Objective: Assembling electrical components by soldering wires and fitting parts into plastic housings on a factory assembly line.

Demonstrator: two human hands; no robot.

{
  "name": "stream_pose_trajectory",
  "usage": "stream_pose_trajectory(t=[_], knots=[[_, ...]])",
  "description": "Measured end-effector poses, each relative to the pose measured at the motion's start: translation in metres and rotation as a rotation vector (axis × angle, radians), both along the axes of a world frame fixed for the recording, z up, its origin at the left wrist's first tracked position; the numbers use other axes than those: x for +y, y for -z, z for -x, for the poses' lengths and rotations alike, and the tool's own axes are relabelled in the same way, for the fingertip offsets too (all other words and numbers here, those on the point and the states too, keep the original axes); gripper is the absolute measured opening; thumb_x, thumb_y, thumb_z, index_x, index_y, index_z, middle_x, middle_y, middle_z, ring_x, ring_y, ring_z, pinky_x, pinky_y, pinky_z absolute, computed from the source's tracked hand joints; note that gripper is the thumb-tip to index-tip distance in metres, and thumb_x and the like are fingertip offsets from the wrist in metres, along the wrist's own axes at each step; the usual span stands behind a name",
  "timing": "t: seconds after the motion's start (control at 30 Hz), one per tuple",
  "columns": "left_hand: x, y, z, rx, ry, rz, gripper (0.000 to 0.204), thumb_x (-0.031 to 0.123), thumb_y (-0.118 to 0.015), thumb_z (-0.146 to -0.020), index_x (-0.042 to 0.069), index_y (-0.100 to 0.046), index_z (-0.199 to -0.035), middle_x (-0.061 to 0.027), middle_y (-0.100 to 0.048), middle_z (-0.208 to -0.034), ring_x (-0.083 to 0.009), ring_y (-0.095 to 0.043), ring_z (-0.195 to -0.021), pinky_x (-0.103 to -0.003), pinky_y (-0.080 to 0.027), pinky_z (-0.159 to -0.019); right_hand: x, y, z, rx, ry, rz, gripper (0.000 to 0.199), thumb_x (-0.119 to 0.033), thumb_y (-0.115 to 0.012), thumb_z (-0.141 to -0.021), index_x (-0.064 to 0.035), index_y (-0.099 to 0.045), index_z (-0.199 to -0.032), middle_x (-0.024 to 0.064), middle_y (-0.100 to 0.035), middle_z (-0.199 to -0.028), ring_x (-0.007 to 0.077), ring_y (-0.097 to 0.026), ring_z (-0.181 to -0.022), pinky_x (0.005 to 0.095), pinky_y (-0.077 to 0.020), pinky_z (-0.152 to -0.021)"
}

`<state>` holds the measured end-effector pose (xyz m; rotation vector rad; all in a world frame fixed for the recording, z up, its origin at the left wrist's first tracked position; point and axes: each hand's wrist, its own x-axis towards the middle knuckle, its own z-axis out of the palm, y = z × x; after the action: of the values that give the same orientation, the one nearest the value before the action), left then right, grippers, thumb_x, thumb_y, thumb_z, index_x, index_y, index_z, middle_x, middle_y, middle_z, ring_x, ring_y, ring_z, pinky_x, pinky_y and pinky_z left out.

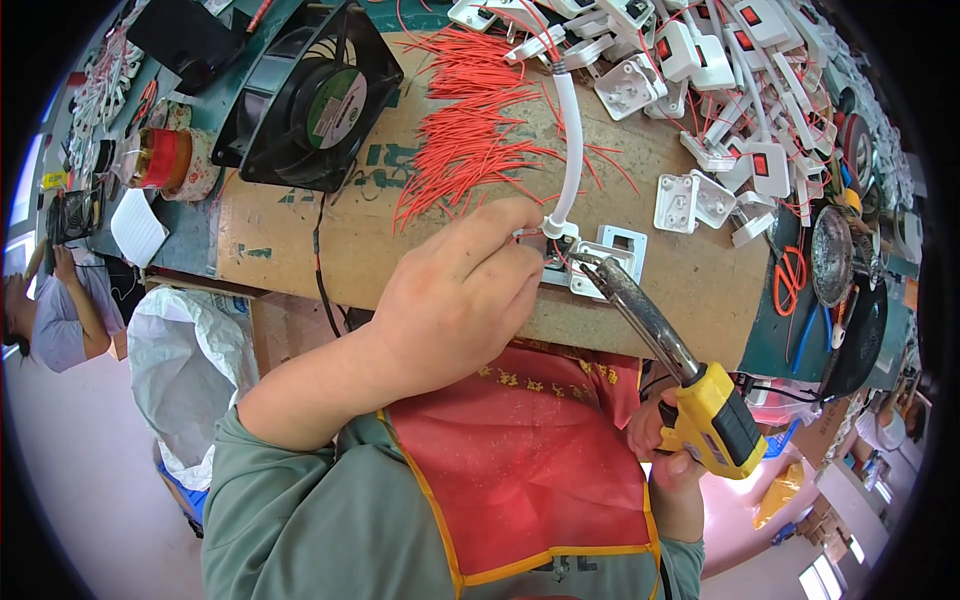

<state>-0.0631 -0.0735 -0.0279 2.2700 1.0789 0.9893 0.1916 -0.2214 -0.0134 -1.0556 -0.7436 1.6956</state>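
My right hand (665,445) grips a yellow and black soldering gun (715,420). Its metal barrel slants up to the left, and the tip sits at a small white plastic housing (592,280). My left hand (465,285) reaches across to the same housing, thumb and fingers pinched together at its left side. A short red wire shows by those fingertips; what exactly they pinch is hidden. From the housing's upper end a white cord (572,140) arches away, with red wires at its far end. A white frame with a square opening (625,240) adjoins the housing.
Loose red wires (465,120) lie across the brown board (290,235). A black fan (310,100) stands at the left, near a jar (165,160). White switch housings (770,170) heap up at the right, beside red-handled scissors (790,280) and a metal dish (832,255). Another person (75,305) is far left.
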Motion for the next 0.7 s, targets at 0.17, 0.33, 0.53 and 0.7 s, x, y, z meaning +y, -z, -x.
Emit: stream_pose_trajectory(t=[0.17,0.33,0.53,0.7], knots=[[0.000,0.000,-0.001,0.016,-0.002,0.006,0.016,-0.006,-0.067,-0.070,0.000,-0.059,-0.082,-0.0133,-0.059,-0.104,-0.0208,-0.063,-0.073,-0.031,-0.051,-0.064,0.000,0.004,0.004,-0.126,0.077,-0.057,0.080,-0.053,-0.077,-0.072,-0.0029,-0.044,-0.125,0.0008,-0.045,-0.064,0.0125,-0.042,-0.047,0.0254,-0.0349,-0.038],[0.000,-0.001,0.000,0.020,0.001,-0.007,0.016,-0.006,-0.068,-0.070,0.000,-0.059,-0.082,-0.0130,-0.059,-0.104,-0.0207,-0.063,-0.074,-0.031,-0.051,-0.063,-0.001,0.001,-0.004,0.001,-0.030,0.007,0.060,-0.043,-0.077,-0.076,-0.0032,-0.047,-0.109,0.0015,-0.048,-0.077,0.0122,-0.047,-0.064,0.0258,-0.0418,-0.058],[-0.001,0.000,-0.001,0.015,-0.002,0.000,0.015,-0.003,-0.066,-0.070,0.001,-0.058,-0.083,-0.0116,-0.058,-0.104,-0.0233,-0.061,-0.077,-0.033,-0.050,-0.065,-0.003,0.006,-0.004,0.028,-0.054,0.026,0.062,-0.041,-0.077,-0.077,-0.0018,-0.047,-0.114,0.0029,-0.049,-0.078,0.0124,-0.048,-0.064,0.0263,-0.0417,-0.057],[-0.001,0.000,-0.001,0.012,-0.003,0.006,0.014,-0.001,-0.065,-0.071,0.001,-0.058,-0.083,-0.0104,-0.056,-0.104,-0.0258,-0.060,-0.079,-0.035,-0.050,-0.067,-0.004,0.009,-0.001,-0.066,-0.027,0.013,0.065,-0.046,-0.078,-0.073,-0.0045,-0.049,-0.113,0.0019,-0.047,-0.073,0.0124,-0.046,-0.059,0.0247,-0.0380,-0.050]])
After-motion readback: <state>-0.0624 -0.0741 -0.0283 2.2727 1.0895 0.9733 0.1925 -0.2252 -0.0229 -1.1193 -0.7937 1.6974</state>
